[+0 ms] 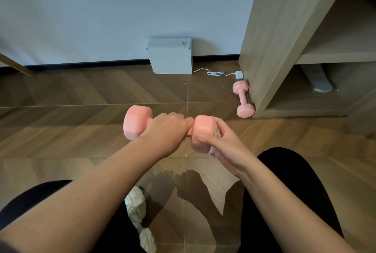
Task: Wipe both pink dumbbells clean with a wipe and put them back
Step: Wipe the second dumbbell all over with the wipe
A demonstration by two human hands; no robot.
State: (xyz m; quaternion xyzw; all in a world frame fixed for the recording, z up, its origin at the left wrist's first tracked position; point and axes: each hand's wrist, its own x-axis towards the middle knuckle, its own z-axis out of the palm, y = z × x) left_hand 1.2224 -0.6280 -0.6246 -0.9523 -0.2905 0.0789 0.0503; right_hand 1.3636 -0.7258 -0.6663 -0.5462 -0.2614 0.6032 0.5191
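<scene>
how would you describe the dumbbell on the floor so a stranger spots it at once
Find the wooden shelf unit on the right; at the foot of its side panel a pink dumbbell lies on the floor. Unlike the other pink dumbbell, held by the left hand and right hand, it is untouched.

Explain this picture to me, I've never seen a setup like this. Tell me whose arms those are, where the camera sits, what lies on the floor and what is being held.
There is no machine here. A person wears a wide-angle camera on the head, and it looks down at their own two bare hands. The left hand grips the handle of a pink dumbbell, which is held above the wooden floor. The right hand holds a crumpled wipe against that dumbbell's right end. A second pink dumbbell lies on the floor beside a wooden shelf unit. Against the wall stands a white box with a white cable.
</scene>
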